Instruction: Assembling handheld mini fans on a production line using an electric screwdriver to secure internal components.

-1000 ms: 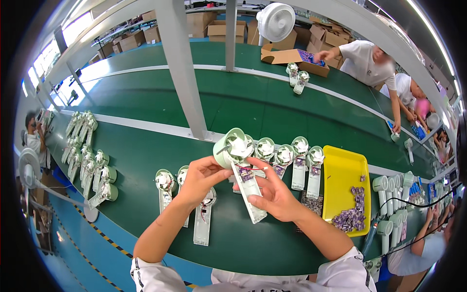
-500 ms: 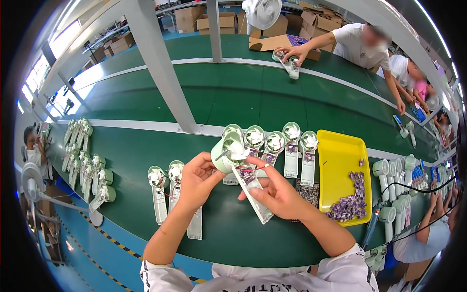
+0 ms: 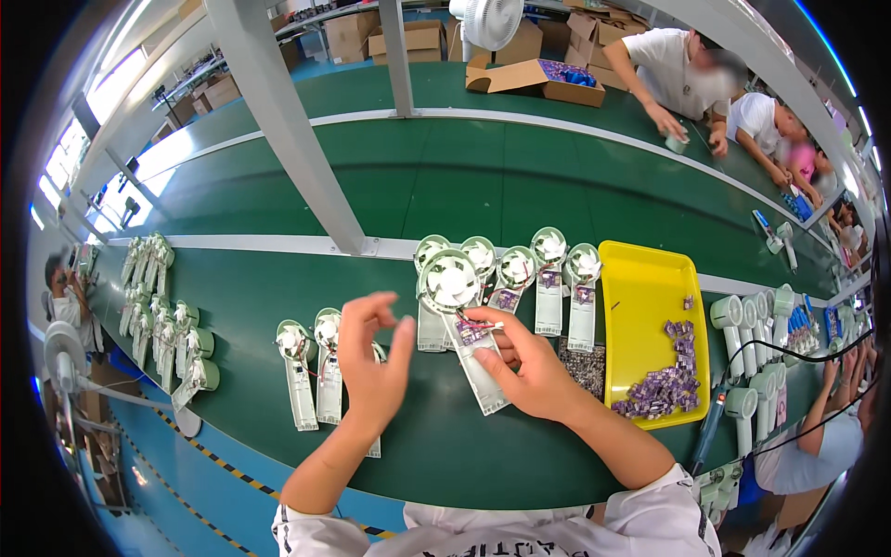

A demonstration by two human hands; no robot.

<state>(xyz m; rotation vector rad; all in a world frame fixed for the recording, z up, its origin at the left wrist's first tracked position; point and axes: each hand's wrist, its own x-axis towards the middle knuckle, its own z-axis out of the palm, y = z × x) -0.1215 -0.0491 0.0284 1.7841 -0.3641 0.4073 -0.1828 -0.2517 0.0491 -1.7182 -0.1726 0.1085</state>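
A half-open handheld fan (image 3: 451, 283) with a pale green ring, white blades and a white handle tilts in front of me. My right hand (image 3: 534, 376) grips its handle, near a small purple circuit board and thin red and dark wires. Just left of the fan, my left hand (image 3: 374, 357) is raised and open, fingers apart, holding nothing. Behind the held fan several similar open fans stand in a row, one of them a fan (image 3: 549, 249) with its board showing. More open fans (image 3: 327, 330) lie beside and partly behind my left hand.
A yellow tray (image 3: 650, 255) with purple circuit boards stands at right, next to a sheet of small dark parts (image 3: 583, 369). A screwdriver-like tool (image 3: 709, 432) and finished-looking fans (image 3: 733, 320) lie beyond. Fan bodies (image 3: 172, 325) cluster at left. A metal post (image 3: 288, 130) rises ahead; co-workers sit across.
My left hand has let go of the fan's head and drawn back left, its fingers spreading. The fan has turned its blades more toward me, still in my right hand.
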